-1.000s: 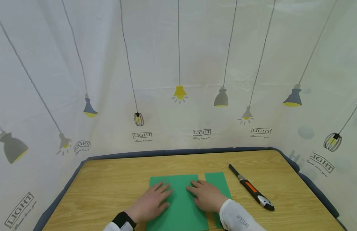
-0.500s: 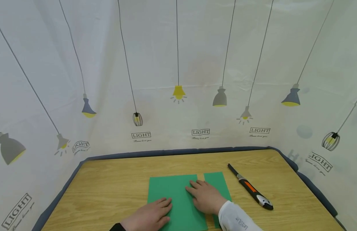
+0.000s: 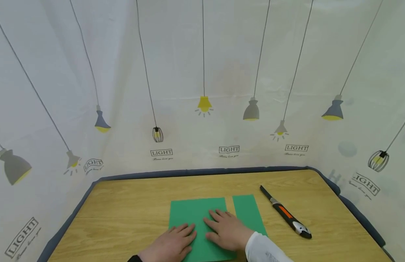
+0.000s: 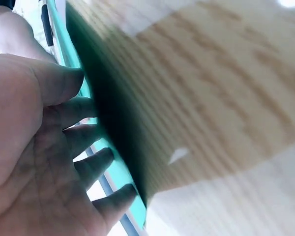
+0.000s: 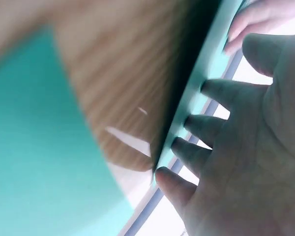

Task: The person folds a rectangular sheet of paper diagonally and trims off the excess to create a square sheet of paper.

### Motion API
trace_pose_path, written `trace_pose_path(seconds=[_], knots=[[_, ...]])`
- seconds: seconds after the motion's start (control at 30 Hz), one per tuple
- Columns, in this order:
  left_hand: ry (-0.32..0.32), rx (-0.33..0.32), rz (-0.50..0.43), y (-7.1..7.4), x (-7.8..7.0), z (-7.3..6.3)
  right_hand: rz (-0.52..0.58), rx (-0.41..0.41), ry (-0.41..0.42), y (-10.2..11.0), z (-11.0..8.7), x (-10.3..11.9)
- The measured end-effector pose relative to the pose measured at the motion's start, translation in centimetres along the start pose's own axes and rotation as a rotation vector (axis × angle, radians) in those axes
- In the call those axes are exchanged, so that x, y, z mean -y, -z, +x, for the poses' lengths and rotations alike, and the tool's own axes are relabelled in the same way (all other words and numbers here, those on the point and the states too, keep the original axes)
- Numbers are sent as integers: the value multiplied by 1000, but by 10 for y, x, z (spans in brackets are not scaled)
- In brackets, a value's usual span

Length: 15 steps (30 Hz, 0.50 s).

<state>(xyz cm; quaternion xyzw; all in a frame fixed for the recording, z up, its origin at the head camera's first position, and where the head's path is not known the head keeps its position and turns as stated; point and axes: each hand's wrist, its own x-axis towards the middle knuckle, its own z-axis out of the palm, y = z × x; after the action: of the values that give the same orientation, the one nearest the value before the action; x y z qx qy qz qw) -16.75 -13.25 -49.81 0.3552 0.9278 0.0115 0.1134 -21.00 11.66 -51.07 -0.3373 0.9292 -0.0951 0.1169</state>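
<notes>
A large green sheet [image 3: 197,211] of paper or thin card lies flat on the wooden table. My left hand [image 3: 171,243] rests on its lower left part, fingers extended. Toward its right side lies my right hand [image 3: 228,230], fingers spread and touching the sheet. Both wrist views show the fingertips of the left hand [image 4: 44,142] and the right hand [image 5: 236,132] on the green surface. A narrower green strip [image 3: 249,211] sits just right of the sheet, with a gap of bare wood between. My right forearm hides the strip's near end.
A utility knife [image 3: 289,217] with a dark blade and black-and-orange handle lies at the right, blade pointing away to the left. Dark edging [image 3: 186,173] runs around the wooden table [image 3: 124,203]. Behind it hangs a white curtain [image 3: 176,72] printed with lamps.
My left hand has slid toward the near edge of the sheet. My right hand has shifted left, from beside the strip onto the large sheet. The knife has stayed put.
</notes>
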Motion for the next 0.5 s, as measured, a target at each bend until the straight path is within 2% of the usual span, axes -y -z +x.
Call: trace_pose_path(seconds=[0.2, 0.33, 0.43, 0.5], knots=[[-46, -17, 1, -12, 8, -4, -10, -18, -143, 2, 11, -18], [-98, -17, 30, -16, 11, -10, -13, -24, -180, 2, 14, -25], [-105, 27, 51, -15, 10, -16, -11, -18, -191, 3, 14, -24], [-77, 71, 68, -13, 7, -21, -5, -15, -198, 4, 14, -24]])
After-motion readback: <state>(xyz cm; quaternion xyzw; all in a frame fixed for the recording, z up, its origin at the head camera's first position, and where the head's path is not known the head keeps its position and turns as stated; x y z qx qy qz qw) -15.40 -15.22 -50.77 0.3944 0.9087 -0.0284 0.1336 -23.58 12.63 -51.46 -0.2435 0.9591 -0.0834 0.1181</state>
